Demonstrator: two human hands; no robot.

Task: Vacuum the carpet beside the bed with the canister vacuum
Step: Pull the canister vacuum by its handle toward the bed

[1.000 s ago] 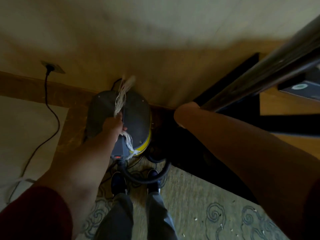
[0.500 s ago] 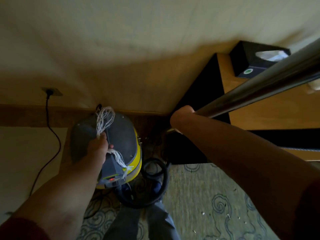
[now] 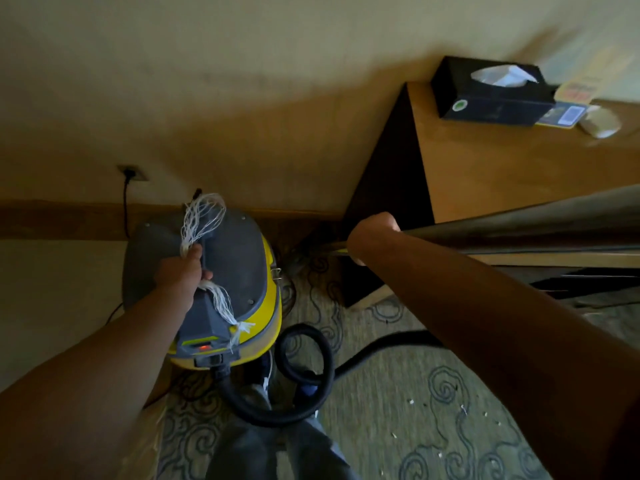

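A grey and yellow canister vacuum (image 3: 239, 271) hangs close to the wall, above my feet. My left hand (image 3: 180, 275) grips its top handle, where frayed white string is tied. A black hose (image 3: 298, 386) coils from the front of the vacuum over the patterned green carpet (image 3: 408, 420). My right hand (image 3: 372, 239) grips the metal wand (image 3: 519, 226), which runs off to the right edge of the view. Small white crumbs lie on the carpet at the lower right.
A wooden desk (image 3: 502, 168) with a dark side panel stands at the right, bearing a black tissue box (image 3: 491, 91) and cards. A black power cord (image 3: 125, 202) runs from a wall socket down behind the vacuum. My legs (image 3: 273, 445) are below it.
The vacuum has come away from the wall toward me and sits higher in my left hand. The view has swung right, bringing the desk top and tissue box into sight.
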